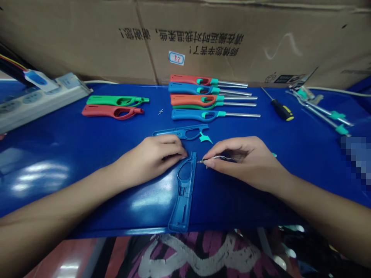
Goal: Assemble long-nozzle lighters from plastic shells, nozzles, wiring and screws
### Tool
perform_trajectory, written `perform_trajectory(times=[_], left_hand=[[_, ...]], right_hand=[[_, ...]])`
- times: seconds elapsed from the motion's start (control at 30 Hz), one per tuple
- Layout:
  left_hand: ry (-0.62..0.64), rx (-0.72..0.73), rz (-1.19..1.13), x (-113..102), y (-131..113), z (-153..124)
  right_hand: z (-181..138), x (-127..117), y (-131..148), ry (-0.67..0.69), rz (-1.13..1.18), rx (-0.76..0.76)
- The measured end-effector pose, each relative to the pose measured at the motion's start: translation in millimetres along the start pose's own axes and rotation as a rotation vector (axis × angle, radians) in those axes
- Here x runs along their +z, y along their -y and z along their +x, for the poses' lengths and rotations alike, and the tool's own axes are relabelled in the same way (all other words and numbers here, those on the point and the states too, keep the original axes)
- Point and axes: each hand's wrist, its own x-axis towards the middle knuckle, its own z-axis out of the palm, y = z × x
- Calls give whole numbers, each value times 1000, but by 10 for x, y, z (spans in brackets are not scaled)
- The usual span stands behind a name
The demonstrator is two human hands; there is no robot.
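Observation:
A blue lighter shell half lies lengthwise on the blue table, its inside facing up. My left hand is curled with its fingertips pressed together at the shell's far end. My right hand pinches a thin white wire with a metal tip, the tip close to the shell's top right edge. A second blue shell half lies just beyond my hands, with a small teal trigger piece beside it.
Several assembled long-nose lighters lie in a row at the back centre. A green shell and a red shell lie at the back left, near a power strip. A screwdriver and metal tubes lie right. Cardboard boxes stand behind.

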Motion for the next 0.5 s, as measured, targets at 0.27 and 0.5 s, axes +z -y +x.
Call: perform_trajectory(times=[0.27,0.5], left_hand=[[-20,-39,105,18,-5,-40],[-109,-131,37,37,-69,-29]], right_hand=[[33,-16,-77,-1,12,-13],[47,6,-65,1,13,-7]])
